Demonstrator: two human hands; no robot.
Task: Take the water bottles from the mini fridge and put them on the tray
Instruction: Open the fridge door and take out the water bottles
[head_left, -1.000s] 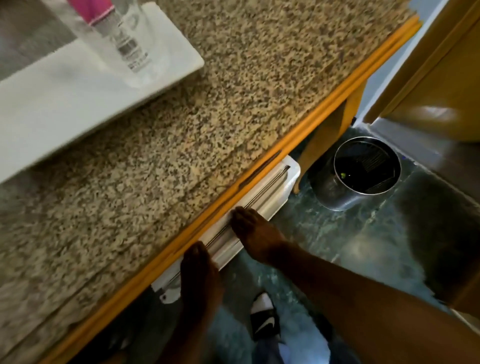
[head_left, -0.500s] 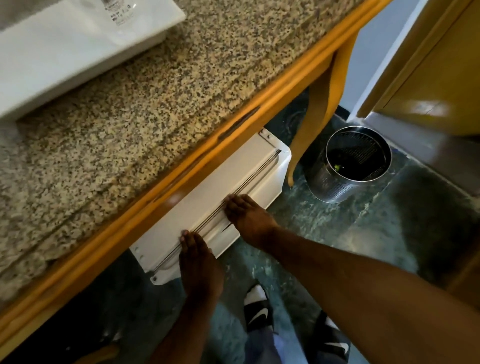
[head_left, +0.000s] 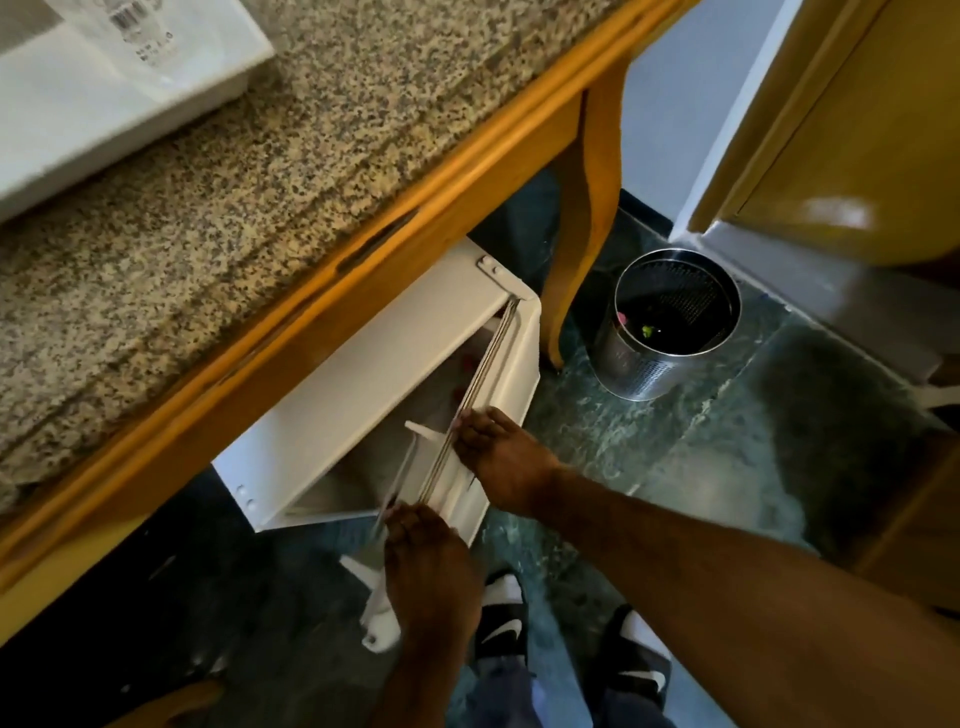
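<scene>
Worktop (head_left: 322, 156) of speckled stone fills the upper left, tray (head_left: 93, 109) at its far corner with one clear bottle (head_left: 130, 26) already standing on it, only the labelled lower part in view. Below, the fridge (head_left: 332, 415) sits under the worktop edge; its door (head_left: 511, 374), shut a second ago, now swings out on the right-side hinge and a wedge of interior shows. Contents too dim to read, a few reddish spots near the top; no bottles made out yet. Both hands on the door's top edge: right hand (head_left: 501, 462) grip curled over the edge by the metal trim, left hand (head_left: 431, 571) grip closed at the free corner. Judgement: opening step underway, reach for the next bottle follows. Steel bin (head_left: 660, 327) stands apart on the floor.
</scene>
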